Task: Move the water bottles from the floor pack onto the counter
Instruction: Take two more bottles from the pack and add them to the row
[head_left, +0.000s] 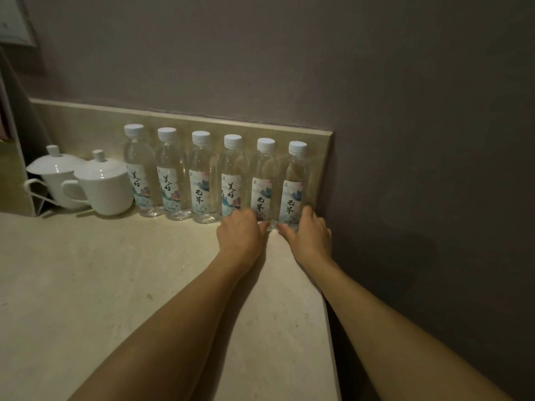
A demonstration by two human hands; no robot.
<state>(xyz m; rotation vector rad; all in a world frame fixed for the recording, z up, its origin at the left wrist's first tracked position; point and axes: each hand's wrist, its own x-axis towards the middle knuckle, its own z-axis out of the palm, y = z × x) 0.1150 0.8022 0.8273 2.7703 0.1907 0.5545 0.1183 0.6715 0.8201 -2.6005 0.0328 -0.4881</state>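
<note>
Several clear water bottles with white caps and printed labels stand upright in a row on the pale counter [115,285], against the beige backsplash. My left hand [240,233] wraps the base of the second bottle from the right [264,180], hiding the foot of the bottle to its left [231,175]. My right hand [309,235] wraps the base of the rightmost bottle [296,183], thumb in front and fingers on its right side. Both bottles rest on the counter. The floor pack is out of view.
Two white lidded cups [104,186] [55,175] stand left of the bottle row. A thin white wire stand [37,198] sits by the left cup. The counter's right edge [328,285] runs along a grey wall [405,140], right beside the last bottle.
</note>
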